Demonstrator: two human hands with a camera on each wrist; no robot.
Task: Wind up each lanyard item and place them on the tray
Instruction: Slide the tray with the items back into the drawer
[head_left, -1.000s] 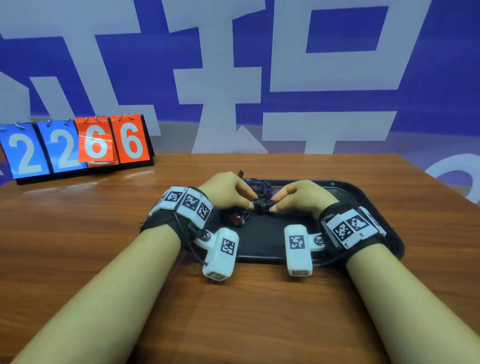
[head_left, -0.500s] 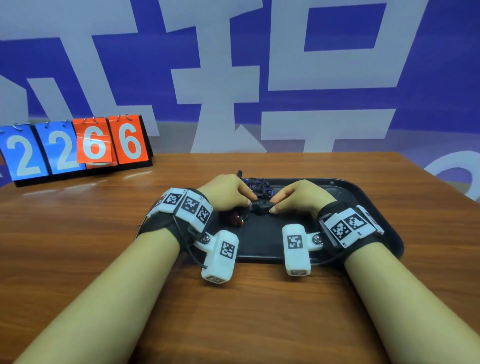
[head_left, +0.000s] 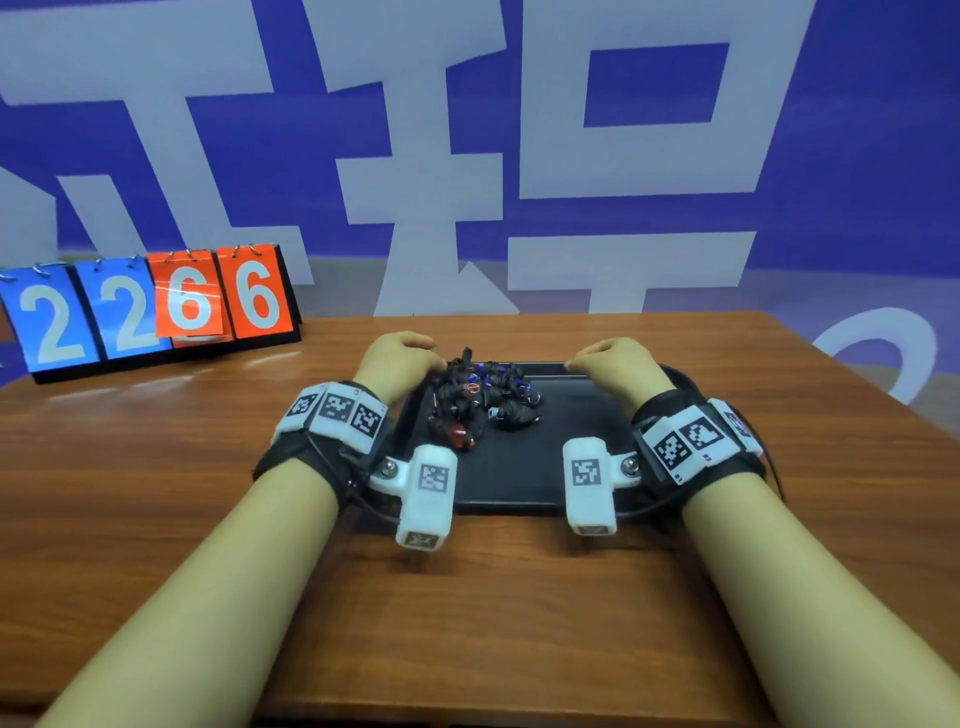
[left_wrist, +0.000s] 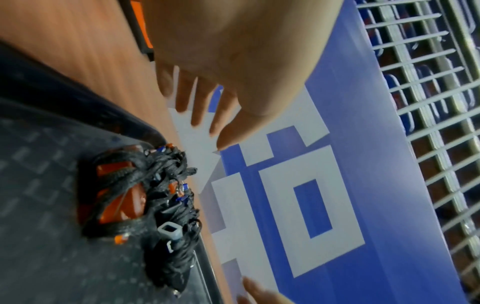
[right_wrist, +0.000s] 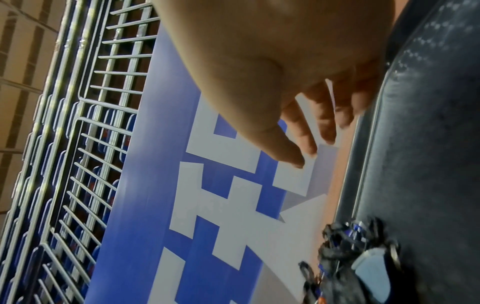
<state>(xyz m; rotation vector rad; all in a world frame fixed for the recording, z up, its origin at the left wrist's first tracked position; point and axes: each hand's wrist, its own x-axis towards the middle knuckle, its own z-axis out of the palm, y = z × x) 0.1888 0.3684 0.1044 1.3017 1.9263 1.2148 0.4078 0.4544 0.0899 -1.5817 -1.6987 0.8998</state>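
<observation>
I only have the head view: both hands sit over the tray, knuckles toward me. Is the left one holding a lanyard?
Observer: No. The left wrist view shows the left hand with its fingers straight and spread, holding nothing, and a gap between them and the lanyard pile.
Operator: And the right?
Observer: The right hand is empty too, with its fingers loosely extended beside the rim of the tray.
Operator: What is the red thing at the near end of the pile?
Observer: It is an orange-red piece with black cord wrapped across it, seen from the left wrist.
</observation>
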